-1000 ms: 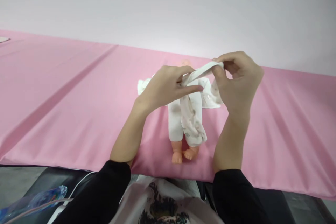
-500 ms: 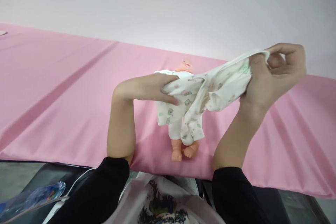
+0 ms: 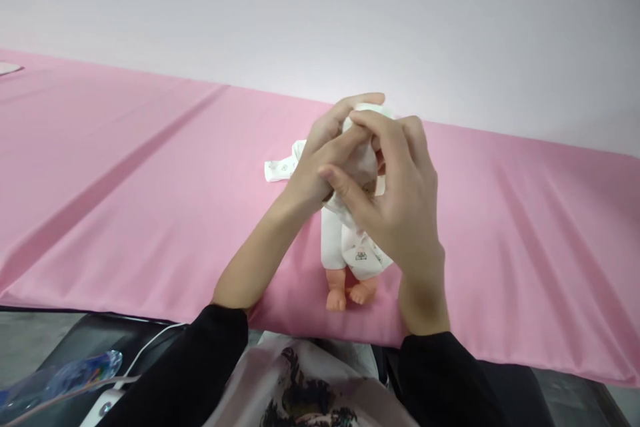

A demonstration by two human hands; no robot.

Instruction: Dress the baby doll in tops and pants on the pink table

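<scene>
A baby doll [image 3: 335, 290] lies on its back with its feet toward me; my hands hide its head and upper body. White pants cover its legs. A white printed baby shirt [image 3: 364, 253] is bunched up above the doll, one sleeve lying out to the left and part hanging over the legs. My left hand [image 3: 330, 153] is closed round the bunched cloth from the left. On the right, my right hand [image 3: 400, 173] grips the same cloth with curled fingers and thumb, its fingertips touching my left hand.
A pink padded mat [image 3: 150, 180] covers the table and runs up to a pale wall [image 3: 320, 13]. At the far left edge lies a pale flat item [image 3: 9, 69]. Below, a clear plastic bottle [image 3: 75, 377] and a white cable [image 3: 150, 340] rest on a black surface.
My right hand has come in from the far right to meet my left. The shirt, stretched between them before, is now gathered up in both hands over the doll.
</scene>
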